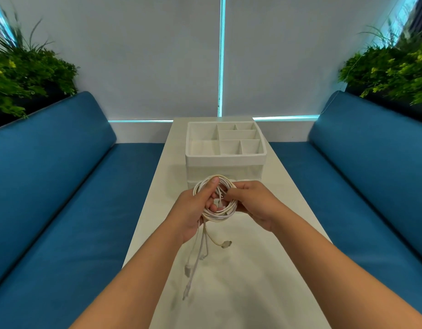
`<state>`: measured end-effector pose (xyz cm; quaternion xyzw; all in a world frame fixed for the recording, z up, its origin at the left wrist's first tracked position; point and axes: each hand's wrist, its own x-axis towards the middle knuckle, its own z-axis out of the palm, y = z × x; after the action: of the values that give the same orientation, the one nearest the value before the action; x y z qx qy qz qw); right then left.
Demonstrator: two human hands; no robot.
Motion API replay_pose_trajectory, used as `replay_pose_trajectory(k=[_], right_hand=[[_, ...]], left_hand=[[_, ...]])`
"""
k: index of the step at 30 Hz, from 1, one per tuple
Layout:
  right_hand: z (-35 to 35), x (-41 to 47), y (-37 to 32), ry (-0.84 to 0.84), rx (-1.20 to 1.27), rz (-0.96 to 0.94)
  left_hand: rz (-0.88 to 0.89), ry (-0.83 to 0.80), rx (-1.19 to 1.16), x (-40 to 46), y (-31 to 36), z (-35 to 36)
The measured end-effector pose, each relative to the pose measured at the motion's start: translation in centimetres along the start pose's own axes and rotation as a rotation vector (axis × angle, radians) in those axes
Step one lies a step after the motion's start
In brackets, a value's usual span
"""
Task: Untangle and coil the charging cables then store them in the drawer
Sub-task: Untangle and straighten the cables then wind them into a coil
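A round coil of white charging cables (218, 214) is held above the white table (264, 269). My left hand (193, 210) grips the coil's left side, thumb over its top. From the right, my right hand (252, 203) pinches strands at the coil's middle. Several loose ends with plugs (225, 244) dangle below the coil toward the table. Just behind the hands stands a white organiser box (225, 157) with open divided compartments on top and a translucent drawer front (243, 170) beneath, which looks closed.
Blue cushioned benches (62, 186) run along both sides of the narrow table. Green plants (27, 72) sit behind the backrests at left and right. White blinds (157, 55) cover the window at the far end.
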<state>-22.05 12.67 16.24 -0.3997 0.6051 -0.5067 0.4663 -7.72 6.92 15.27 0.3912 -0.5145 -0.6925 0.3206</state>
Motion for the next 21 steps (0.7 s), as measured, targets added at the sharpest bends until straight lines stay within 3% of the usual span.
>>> replay_pose_trajectory(k=[8,15,21], right_hand=[[-0.3,-0.5,0.2,-0.032,-0.015,-0.026],[-0.3,-0.3,1.0,0.006,-0.059,0.001],[-0.2,-0.5,0.8,0.122,-0.208,0.017]], left_hand=[[0.165,0.095,0.105,0.3,-0.5,0.5],[0.163,0.089,0.154,0.1,-0.7,0.6],[0.213,0.124,0.159,0.1,-1.6,0.7]])
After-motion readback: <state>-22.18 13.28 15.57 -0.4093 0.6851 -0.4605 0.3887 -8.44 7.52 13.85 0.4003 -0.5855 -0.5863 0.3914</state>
